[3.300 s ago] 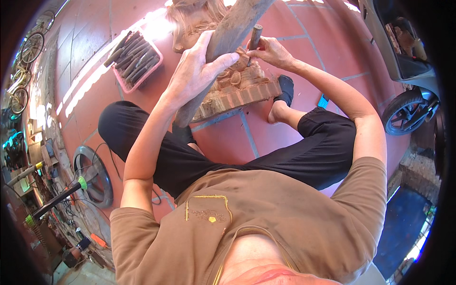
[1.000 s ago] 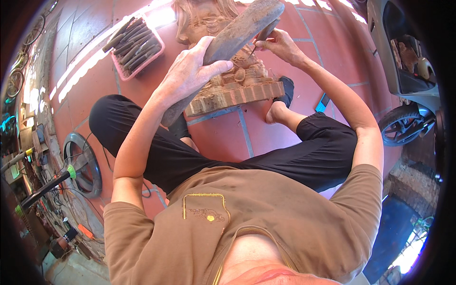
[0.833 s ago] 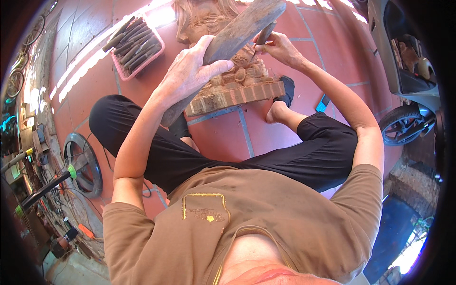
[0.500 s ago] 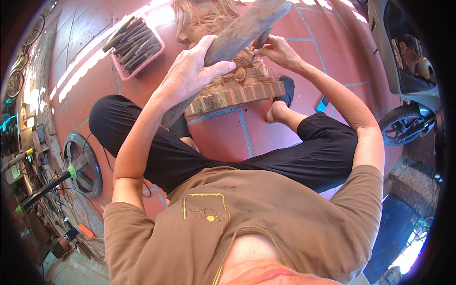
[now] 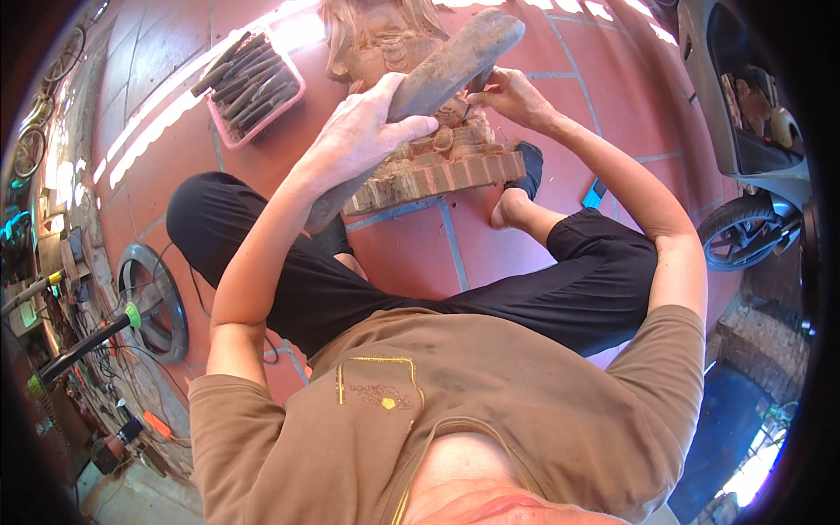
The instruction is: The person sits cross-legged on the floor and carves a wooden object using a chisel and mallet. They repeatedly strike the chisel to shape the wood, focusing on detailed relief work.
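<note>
Carving (image 5: pixel 442 164), of brown wood, stands on the tiled floor (image 5: pixel 398 254) in front of the person, its base near the right foot (image 5: pixel 514 203). The left hand (image 5: pixel 367 127) grasps a thick wooden club (image 5: pixel 459 61), fingers wrapped round it and thumb laid across; the club slants over the carving and hides part of it. The right hand (image 5: pixel 514 98) pinches a chisel (image 5: pixel 478 83) in its fingers, blade down by the carving; whether club and chisel touch, I cannot tell. To the left sits a pink basket (image 5: pixel 303 86) full of dark tools (image 5: pixel 256 83). A blue phone (image 5: pixel 595 193) lies beyond the right foot.
</note>
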`<state>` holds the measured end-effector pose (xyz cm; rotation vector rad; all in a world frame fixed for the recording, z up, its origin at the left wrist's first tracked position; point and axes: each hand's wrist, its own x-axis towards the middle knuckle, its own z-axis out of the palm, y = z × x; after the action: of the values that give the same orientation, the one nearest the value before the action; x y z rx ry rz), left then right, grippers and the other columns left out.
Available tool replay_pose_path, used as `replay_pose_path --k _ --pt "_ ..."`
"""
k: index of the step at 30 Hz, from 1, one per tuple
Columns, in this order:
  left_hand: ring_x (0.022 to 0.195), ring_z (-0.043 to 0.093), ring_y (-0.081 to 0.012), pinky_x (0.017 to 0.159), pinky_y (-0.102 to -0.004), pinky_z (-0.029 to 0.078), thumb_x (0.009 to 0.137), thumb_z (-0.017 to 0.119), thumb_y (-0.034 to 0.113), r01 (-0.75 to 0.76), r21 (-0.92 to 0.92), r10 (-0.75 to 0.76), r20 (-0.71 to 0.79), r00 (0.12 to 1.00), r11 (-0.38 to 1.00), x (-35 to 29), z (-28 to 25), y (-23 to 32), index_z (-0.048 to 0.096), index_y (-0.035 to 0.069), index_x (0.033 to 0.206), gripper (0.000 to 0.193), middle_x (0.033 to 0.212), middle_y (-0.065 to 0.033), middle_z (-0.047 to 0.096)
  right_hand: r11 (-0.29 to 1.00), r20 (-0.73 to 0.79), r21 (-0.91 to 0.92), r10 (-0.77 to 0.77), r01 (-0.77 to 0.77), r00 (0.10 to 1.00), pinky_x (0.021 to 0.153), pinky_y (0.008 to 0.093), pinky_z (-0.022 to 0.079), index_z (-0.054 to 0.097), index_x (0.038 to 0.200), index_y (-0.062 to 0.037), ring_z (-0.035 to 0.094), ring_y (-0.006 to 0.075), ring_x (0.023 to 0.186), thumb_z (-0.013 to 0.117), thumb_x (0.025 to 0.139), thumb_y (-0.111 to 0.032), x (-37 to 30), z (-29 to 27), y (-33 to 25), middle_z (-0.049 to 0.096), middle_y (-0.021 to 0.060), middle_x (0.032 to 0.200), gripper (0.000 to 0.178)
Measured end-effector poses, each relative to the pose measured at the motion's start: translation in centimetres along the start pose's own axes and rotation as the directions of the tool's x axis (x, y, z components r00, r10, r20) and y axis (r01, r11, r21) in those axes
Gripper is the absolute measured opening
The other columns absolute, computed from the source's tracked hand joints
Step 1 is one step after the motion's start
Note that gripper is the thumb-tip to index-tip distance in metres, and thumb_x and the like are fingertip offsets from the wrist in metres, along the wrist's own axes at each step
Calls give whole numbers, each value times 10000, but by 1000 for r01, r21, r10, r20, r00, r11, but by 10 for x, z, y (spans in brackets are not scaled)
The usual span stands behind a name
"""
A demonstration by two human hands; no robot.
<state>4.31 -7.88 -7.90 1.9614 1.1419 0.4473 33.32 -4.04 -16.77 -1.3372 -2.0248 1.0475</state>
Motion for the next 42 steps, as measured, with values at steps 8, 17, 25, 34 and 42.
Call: replay_pose_path --k 8,17,25,34,42 --pt "1076 654 -255 947 -364 491 939 701 337 -42 -118 35 -57 998 992 -1 -1 12 463 -32 1381 623 1141 -245 677 999 6 -53 1 0 1000 882 366 566 674 1090 -9 711 226 924 744 874 -199 5 5 -1 735 122 965 296" --pt "1063 663 -262 942 -385 495 917 696 422 -4 -40 3 -35 999 999 -2 -4 -4 499 -25 1363 662 1145 -217 680 969 -35 183 177 -168 984 781 295 581 668 1100 23 693 130 853 742 907 -158 -3 -15 26 715 99 976 275" --pt "1028 654 -223 913 -355 503 908 708 401 -10 -43 8 -45 999 999 -3 -9 -9 508 -32 1360 657 1147 -188 678 979 12 201 -34 31 999 821 318 584 659 1120 0 694 152 899 722 912 -101 -1 8 7 719 83 999 239" --pt "1011 653 -215 905 -345 505 914 713 372 -95 -200 78 -95 992 975 -12 -11 9 499 -31 1359 637 1156 -175 670 998 89 24 -55 54 995 805 352 558 656 1096 -16 703 178 879 746 885 -163 4 5 -6 729 114 949 273" --pt "990 676 -259 907 -384 506 920 716 388 -16 58 16 -4 1000 998 -9 -4 3 482 -14 1365 644 1046 -216 697 991 53 -134 -14 21 999 780 385 545 647 1048 -27 712 250 841 738 873 -227 0 10 -10 727 139 901 281"
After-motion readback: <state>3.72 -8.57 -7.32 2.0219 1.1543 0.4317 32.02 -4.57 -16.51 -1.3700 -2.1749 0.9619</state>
